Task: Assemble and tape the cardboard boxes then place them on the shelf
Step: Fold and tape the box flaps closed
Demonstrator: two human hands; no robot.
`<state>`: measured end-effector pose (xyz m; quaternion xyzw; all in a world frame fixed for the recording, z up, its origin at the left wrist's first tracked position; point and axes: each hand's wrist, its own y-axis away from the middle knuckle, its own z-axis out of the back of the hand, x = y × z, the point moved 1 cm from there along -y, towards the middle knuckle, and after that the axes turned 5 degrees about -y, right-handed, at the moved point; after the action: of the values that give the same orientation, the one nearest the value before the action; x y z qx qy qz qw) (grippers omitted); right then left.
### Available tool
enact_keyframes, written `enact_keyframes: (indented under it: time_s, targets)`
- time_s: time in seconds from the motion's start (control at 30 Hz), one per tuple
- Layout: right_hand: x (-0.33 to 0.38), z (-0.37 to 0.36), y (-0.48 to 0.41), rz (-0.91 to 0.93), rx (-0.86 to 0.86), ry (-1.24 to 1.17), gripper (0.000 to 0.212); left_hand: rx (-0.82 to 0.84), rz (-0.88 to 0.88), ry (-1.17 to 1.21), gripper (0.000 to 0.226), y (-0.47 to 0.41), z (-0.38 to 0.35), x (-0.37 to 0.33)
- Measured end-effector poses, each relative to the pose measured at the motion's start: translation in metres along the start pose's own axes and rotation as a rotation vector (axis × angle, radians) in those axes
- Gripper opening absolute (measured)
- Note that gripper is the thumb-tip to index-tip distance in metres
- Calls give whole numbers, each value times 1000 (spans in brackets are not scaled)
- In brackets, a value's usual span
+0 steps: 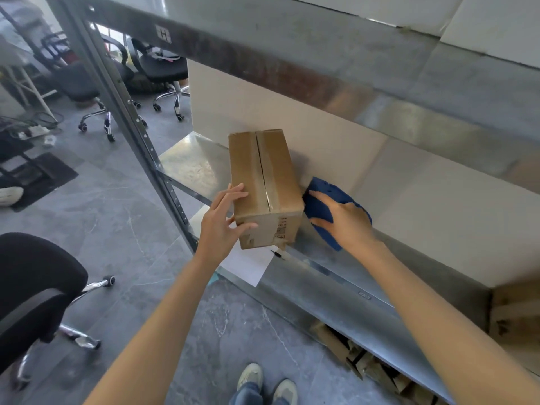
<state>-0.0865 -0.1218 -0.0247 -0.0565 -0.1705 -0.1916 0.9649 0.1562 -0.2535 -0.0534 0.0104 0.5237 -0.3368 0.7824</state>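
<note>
While standing at the rack, looking down on metal shelf (193,162). Cardboard box (280,176) down on that shelf, left part, long axis running toward the wall (409,200), far end near it. Flaps closed, glossy tape strip along top seam and over onto near face; seam shows a dark gap. Near end sitting on a white paper sheet (248,267) that overhangs the shelf lip. Small black pen-like item (277,254) just beside the box's near corner, too small to identify.

Left grip (222,223): open-handed, fingers fairly straight on box's top-left edge, thumb laid across near face. Touching, not wrapped round.

Right grip (347,217): flat on a blue perforated object (324,185) just right of the box, fingers spread over it, not clenched. Blue object touching or nearly touching box side; cannot tell which. Cannot tell what it is either.

Above: rack beam with "H" label (163,33). Below shelf: flattened cardboard pieces (365,361). Far right: brown carton (514,311), blurred. Black office chair (32,282) at left, more chairs (163,65) beyond the upright. Shoes (251,375) on grey floor.
</note>
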Motion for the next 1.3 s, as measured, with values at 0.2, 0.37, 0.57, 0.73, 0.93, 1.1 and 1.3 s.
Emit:
enact_keyframes:
  time_s: [0.2,0.37,0.57,0.73,0.93,1.1,1.3]
  targets:
    - [-54,-26,15,-218,133,-191,66,-3,2,11,59,0,-1,3]
    - [-80,-37,23,-291,106,-185,73,-9,6,4,60,0,-2,3]
    - [-86,-39,22,-299,58,-329,83,-11,14,-7,61,-1,-2,2]
    - [-88,-32,21,-299,105,-468,89,-3,20,9,61,-1,-1,1]
    - [-83,-23,25,-322,158,-437,89,15,42,4,60,-1,0,-2]
    - [-79,3,34,-316,84,-228,82,17,21,-25,62,0,1,-4]
    - [-40,30,28,-36,-39,-121,74,54,-22,-59,63,-2,6,-3]
